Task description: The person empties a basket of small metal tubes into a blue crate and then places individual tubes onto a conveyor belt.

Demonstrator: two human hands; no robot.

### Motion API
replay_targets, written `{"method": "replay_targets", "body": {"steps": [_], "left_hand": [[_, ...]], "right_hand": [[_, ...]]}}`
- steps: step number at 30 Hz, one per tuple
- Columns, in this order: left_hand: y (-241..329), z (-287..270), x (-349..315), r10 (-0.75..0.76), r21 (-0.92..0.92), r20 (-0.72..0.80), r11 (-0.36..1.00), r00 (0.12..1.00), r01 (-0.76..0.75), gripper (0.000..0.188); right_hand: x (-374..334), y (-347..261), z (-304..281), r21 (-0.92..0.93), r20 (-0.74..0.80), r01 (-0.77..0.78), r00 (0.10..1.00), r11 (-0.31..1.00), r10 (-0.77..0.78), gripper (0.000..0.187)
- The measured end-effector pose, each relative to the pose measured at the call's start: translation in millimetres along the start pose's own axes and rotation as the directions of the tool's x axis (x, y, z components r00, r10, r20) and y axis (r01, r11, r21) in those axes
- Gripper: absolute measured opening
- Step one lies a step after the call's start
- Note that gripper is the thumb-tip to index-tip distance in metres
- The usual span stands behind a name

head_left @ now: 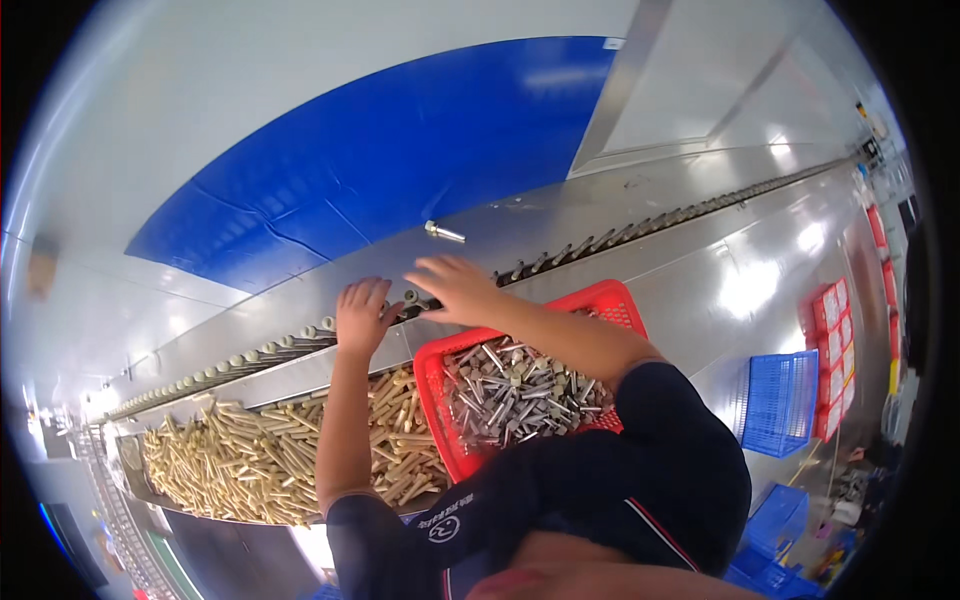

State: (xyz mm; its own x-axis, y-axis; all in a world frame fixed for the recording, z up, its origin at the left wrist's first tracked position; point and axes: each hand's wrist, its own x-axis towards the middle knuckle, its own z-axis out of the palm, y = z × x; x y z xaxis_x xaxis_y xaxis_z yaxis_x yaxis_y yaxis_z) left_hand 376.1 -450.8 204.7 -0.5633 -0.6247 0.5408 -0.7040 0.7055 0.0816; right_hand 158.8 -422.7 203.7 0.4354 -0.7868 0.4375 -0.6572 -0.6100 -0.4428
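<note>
Both my hands are over a conveyor chain [580, 247] that runs diagonally along a metal bench and carries a row of upright pins. My left hand [362, 318] is at the chain with its fingers out and thumb apart. My right hand [460, 288] is just to its right, fingers spread and palm toward the left hand. Between them a small round-topped metal part [411, 298] sits on the chain, close to both thumbs. Leftward, the chain holds a line of pale round-topped parts [250, 357]. A loose silver bolt-like fitting [444, 232] lies beyond the chain.
A red plastic basket [430, 395] full of silver metal fittings [515, 390] stands beneath my right forearm. To its left, a long metal trough holds many brass-coloured rods [250, 455]. A blue sheet [420, 130] covers the panel beyond. Blue baskets [780, 400] and red bins [835, 350] stand right.
</note>
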Motion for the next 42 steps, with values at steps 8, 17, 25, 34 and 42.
{"method": "replay_targets", "body": {"steps": [8,17,25,34,42], "left_hand": [[21,-27,38,-0.281,-0.128,-0.124,0.955,0.952,0.266,0.009],[132,-24,-86,-0.213,-0.421,0.679,0.671,0.702,0.611,0.042],[58,-5,-106,-0.429,-0.141,0.071,0.89,0.901,0.435,0.028],[-16,31,-25,-0.152,0.163,0.289,0.981,0.945,0.108,0.016],[96,-78,4,-0.073,-0.447,0.45,0.845,0.89,0.295,0.029]], "right_hand": [[3,51,23,-0.14,0.261,-0.056,0.961,0.989,0.092,0.033],[-20,-31,-148,0.475,0.352,0.175,0.86,0.862,-0.368,0.025],[-103,36,27,0.28,0.524,-0.111,0.85,0.954,-0.054,0.046],[43,9,35,-0.155,0.499,-0.016,0.862,0.988,0.092,0.027],[-2,-41,-156,0.229,0.272,0.015,0.959,0.973,-0.079,0.014]]}}
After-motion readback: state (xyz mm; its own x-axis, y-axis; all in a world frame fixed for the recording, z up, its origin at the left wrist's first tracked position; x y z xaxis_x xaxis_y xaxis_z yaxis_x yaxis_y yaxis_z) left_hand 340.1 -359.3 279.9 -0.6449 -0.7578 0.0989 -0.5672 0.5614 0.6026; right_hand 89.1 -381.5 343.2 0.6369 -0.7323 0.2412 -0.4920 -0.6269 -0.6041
